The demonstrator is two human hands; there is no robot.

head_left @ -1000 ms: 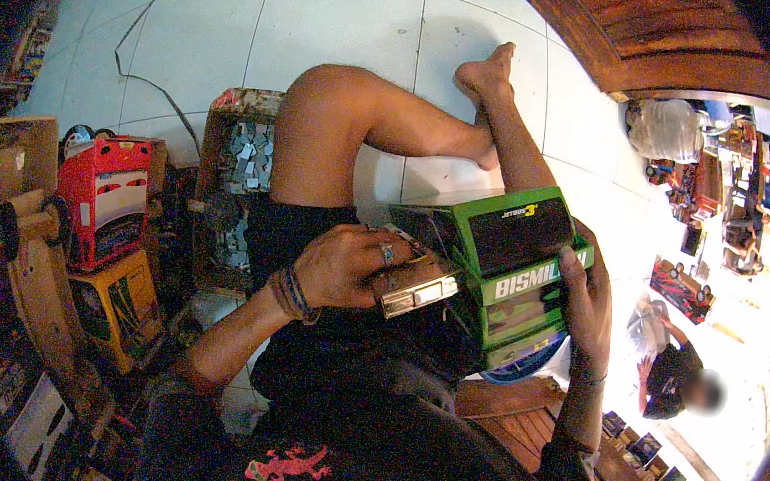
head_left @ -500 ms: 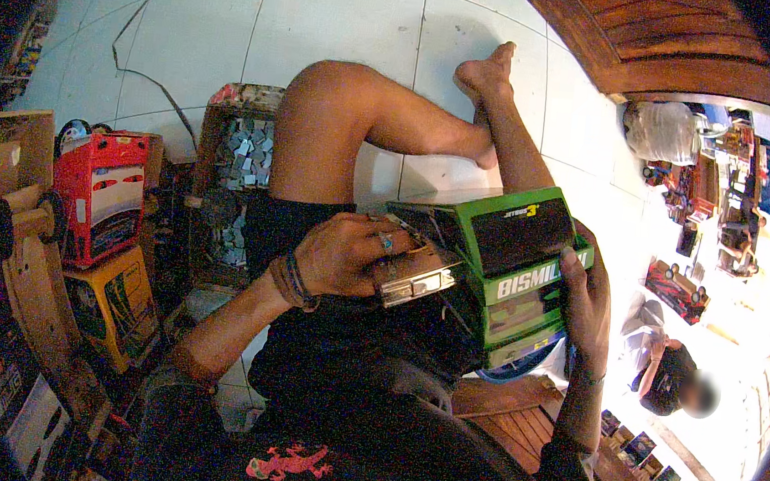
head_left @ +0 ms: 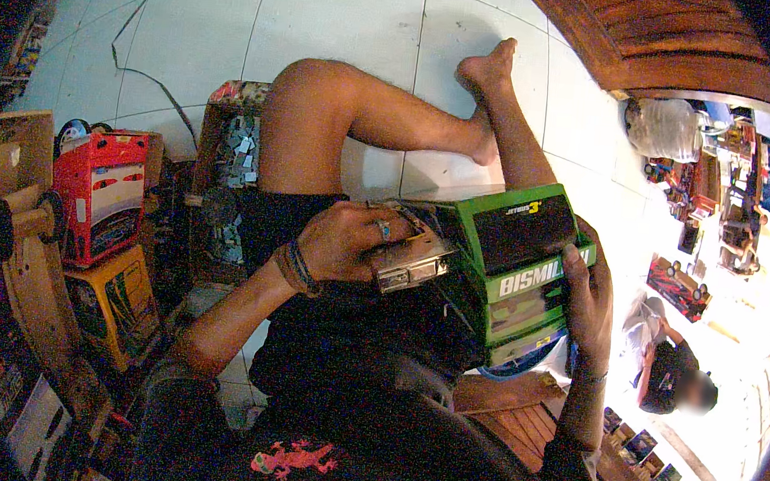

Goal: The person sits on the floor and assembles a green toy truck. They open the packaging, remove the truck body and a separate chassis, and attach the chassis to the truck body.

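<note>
My left hand [head_left: 339, 241], with a ring and wristbands, is closed round a silver metal staple gun [head_left: 412, 263]. The gun's near end shows between my fingers and a green toy truck cab [head_left: 527, 294], close to the cab's left side. My right hand [head_left: 589, 290] grips the cab from its right side, thumb on the front below the dark windscreen. The cab has a black windscreen and white lettering, and it is tilted over my lap. Its left side lies in shadow, so I cannot tell whether the gun touches it.
Left of my knee, a wooden box [head_left: 212, 157] holds many small silver metal strips. Red [head_left: 100, 202] and yellow [head_left: 114, 299] toy truck bodies are stacked further left. A wooden door [head_left: 687, 38] stands at the far right. Another person [head_left: 671, 371] sits outside among more toy trucks.
My left hand and the staple gun have shifted slightly up and left, away from the cab. My bent knee has moved a little left. The cab has stayed nearly in place.
</note>
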